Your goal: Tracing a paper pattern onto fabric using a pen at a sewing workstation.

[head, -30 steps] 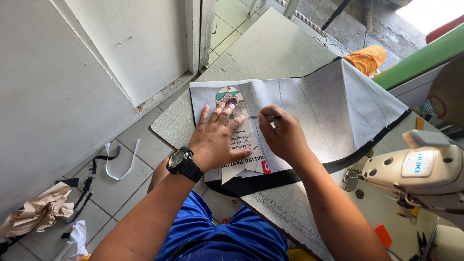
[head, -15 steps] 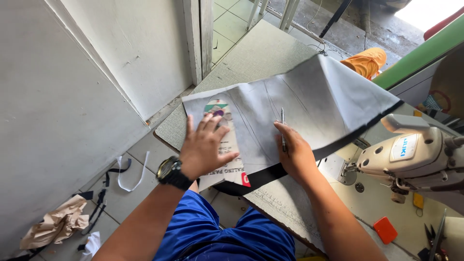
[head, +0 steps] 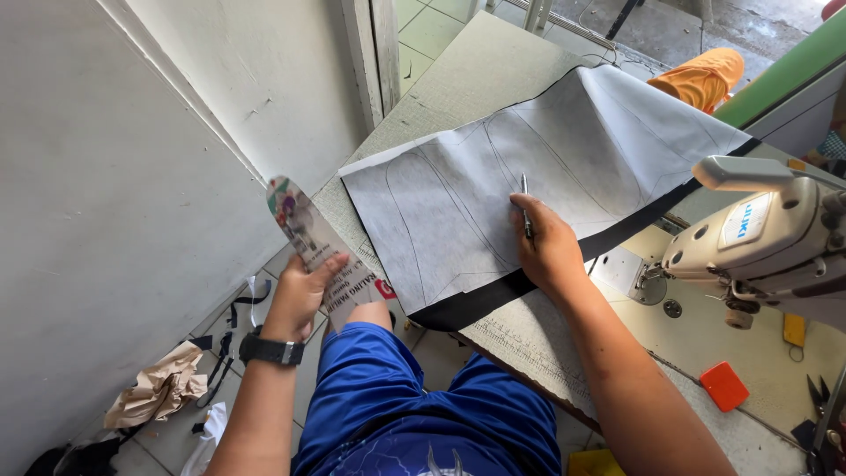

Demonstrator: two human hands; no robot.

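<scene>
Cardboard template lifted clear of the grey fabric, pen resting on the traced lines.

Printed and sole-shaped, the cardboard template is now gripped in the left hand and held off the table edge, above the blue-clad lap, where a moment ago it lay pressed flat on the cloth. The right hand stays closed around a pen on the grey fabric, which shows several drawn outlines; tracing of this shape looks finished. A white sewing machine stands just right.
</scene>
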